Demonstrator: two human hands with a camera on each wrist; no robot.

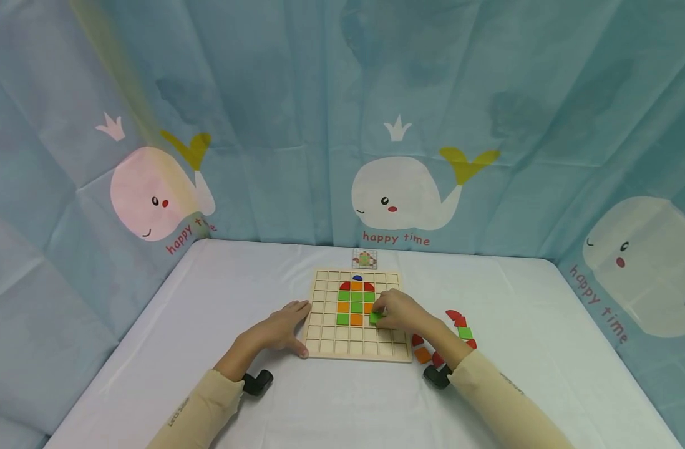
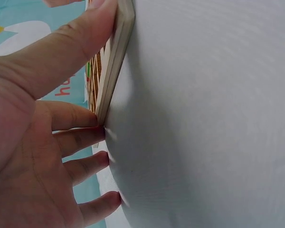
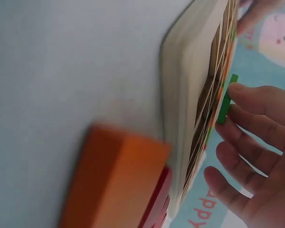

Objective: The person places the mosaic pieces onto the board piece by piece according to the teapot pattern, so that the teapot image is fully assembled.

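A light wooden grid board [image 1: 356, 349] lies on the white table, with orange, green, red and blue pieces set in its cells. My left hand [image 1: 283, 327] rests at its left side, fingers spread, the thumb against the near left corner. In the left wrist view the thumb [image 2: 61, 52] and fingertips touch the board's edge [image 2: 118, 61]. My right hand [image 1: 401, 312] pinches a green square tile [image 1: 375, 318] over the board, at the right end of the lowest coloured row. The right wrist view shows the tile [image 3: 227, 102] tilted between thumb and fingers, close over the grid.
Loose red pieces [image 1: 453, 315], a green tile [image 1: 465, 333] and an orange tile [image 1: 423, 355] lie right of the board, partly under my right forearm. A small pattern card [image 1: 365, 259] lies beyond the board's far edge. A whale-print curtain [image 1: 297, 125] hangs behind the table.
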